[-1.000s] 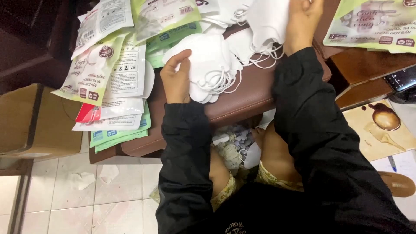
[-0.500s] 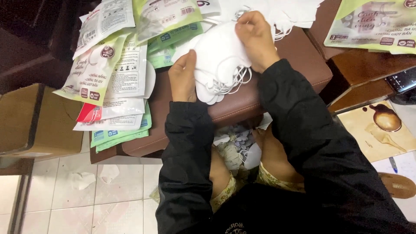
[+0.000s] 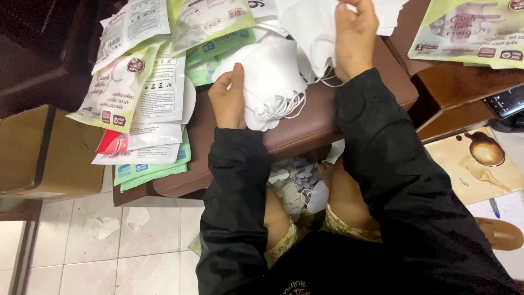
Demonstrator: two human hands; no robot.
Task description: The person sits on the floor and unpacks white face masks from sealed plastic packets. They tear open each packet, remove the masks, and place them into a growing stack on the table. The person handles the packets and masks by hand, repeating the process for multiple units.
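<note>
A stack of white face masks (image 3: 270, 82) is gripped by the left hand (image 3: 229, 98), while beyond that stack another white mask (image 3: 311, 33) is pinched by the right hand (image 3: 355, 33).

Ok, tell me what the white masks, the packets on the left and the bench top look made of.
White masks: soft matte non-woven fabric, probably; they fold and stack limply, with thin elastic loops.
Packets: glossy plastic film, judging by the sheen and curling edges.
Bench top: brown padded leather or vinyl; smooth with a rounded, stitched edge.

One head-worn camera looks steeply down from close above the person's lap. It faces forward over the brown desk (image 3: 305, 131). No second view shares this scene.
</note>
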